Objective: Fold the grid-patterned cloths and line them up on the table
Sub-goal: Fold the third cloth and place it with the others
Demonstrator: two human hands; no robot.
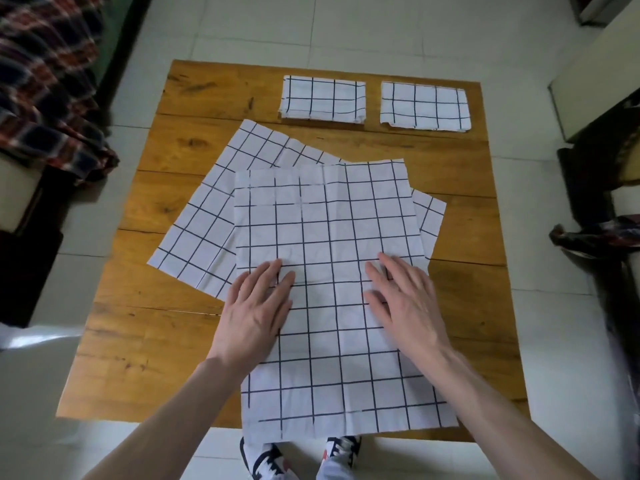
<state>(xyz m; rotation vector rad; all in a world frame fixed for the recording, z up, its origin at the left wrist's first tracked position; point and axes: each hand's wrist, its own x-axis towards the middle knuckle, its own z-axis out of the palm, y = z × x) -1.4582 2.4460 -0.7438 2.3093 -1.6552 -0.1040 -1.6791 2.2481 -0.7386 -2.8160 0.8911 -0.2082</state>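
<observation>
- We see our left hand (256,308) and right hand (403,301) lying flat, fingers straight, pressing the top unfolded cloth (332,258); neither grips anything, and they sit well apart on either side of its middle.
- That cloth lies spread on the near half of the wooden table (138,341). Its long axis runs from us toward the far edge, and its near end hangs slightly over the near table edge.
- Beneath it lies a second unfolded cloth (211,216), turned at an angle, its corners showing to the left and right.
- At the far side, two folded cloths sit side by side in a row, apart: the left folded cloth (323,98) and the right folded cloth (425,105).
- We judge two cloths done and two left, with folding of the top one not yet begun.
- Our shoes (301,455) show below the table edge.
</observation>
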